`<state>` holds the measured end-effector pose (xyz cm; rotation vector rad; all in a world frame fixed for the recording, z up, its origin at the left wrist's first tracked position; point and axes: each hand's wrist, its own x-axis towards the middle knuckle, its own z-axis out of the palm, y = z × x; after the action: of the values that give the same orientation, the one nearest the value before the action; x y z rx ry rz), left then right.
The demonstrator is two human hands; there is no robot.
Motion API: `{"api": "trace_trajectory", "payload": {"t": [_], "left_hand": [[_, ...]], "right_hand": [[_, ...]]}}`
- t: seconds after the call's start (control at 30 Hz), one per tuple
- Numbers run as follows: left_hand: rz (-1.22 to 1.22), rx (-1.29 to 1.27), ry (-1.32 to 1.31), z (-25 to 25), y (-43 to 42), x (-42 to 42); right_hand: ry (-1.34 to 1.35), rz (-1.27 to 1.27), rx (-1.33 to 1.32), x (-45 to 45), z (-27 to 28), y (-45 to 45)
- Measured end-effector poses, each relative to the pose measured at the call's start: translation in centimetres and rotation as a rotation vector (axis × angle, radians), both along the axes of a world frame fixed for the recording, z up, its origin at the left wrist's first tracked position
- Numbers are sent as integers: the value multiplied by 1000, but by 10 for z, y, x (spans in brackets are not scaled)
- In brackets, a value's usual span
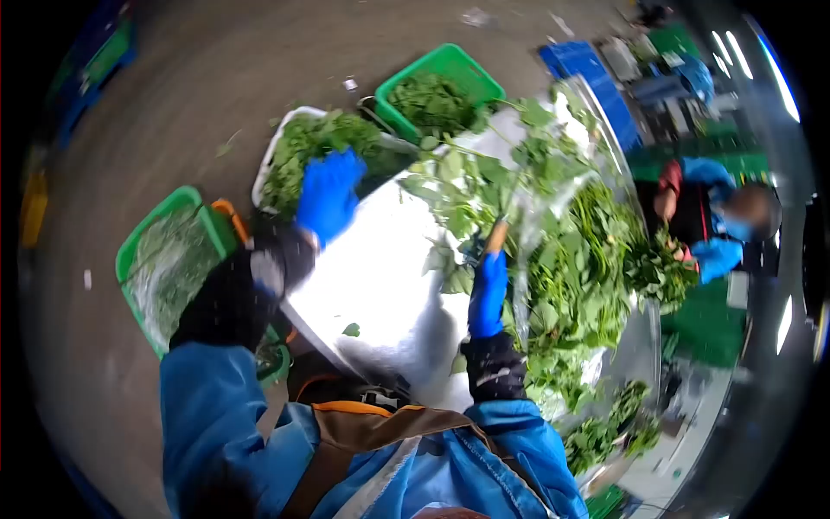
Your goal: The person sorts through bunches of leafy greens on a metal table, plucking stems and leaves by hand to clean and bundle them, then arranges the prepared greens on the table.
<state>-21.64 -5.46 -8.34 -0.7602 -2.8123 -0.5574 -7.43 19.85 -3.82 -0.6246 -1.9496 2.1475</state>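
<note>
My left hand (pixel 329 195), in a blue glove, is over the near edge of a white basket (pixel 266 164) filled with leafy greens (pixel 298 160); its fingers are blurred, and whether they hold anything is unclear. My right hand (pixel 489 290), also blue-gloved, is closed around the wooden handle of a tool (pixel 496 236) above the white table (pixel 372 268). The tool's far end is lost among green stems (pixel 462 186). A large heap of leafy stems (pixel 575 268) lies to the right of this hand, with clear plastic (pixel 526 251) beside it.
A green basket of greens (pixel 484 76) stands beyond the table. On the left is a green basket lined with plastic (pixel 130 251). Across the table, a person (pixel 713 212) in blue sleeves handles a bunch of greens (pixel 661 268). Blue crates (pixel 588 82) stand behind.
</note>
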Motion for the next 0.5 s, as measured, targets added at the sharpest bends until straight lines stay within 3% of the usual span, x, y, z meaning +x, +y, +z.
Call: {"api": "trace_trajectory", "payload": {"t": [0.03, 0.13, 0.17, 0.3, 0.37, 0.43, 0.5], "left_hand": [[-195, 9, -50, 1, 18, 25], [-628, 14, -226, 11, 56, 86], [-656, -29, -224, 5, 63, 90], [-464, -58, -185, -11, 76, 81], [-478, -68, -194, -6, 82, 85], [-494, 8, -108, -17, 88, 98], [-542, 270, -238, 3, 106, 110]], "right_hand": [[8, -5, -20, 34, -28, 13], [-431, 110, 340, 151, -51, 32], [-395, 16, 167, 186, -48, 27], [-482, 47, 728, 285, -18, 34], [-489, 21, 825, 306, -1, 38], [-525, -16, 981, 333, -3, 40], [-726, 84, 925, 346, -3, 45]]}}
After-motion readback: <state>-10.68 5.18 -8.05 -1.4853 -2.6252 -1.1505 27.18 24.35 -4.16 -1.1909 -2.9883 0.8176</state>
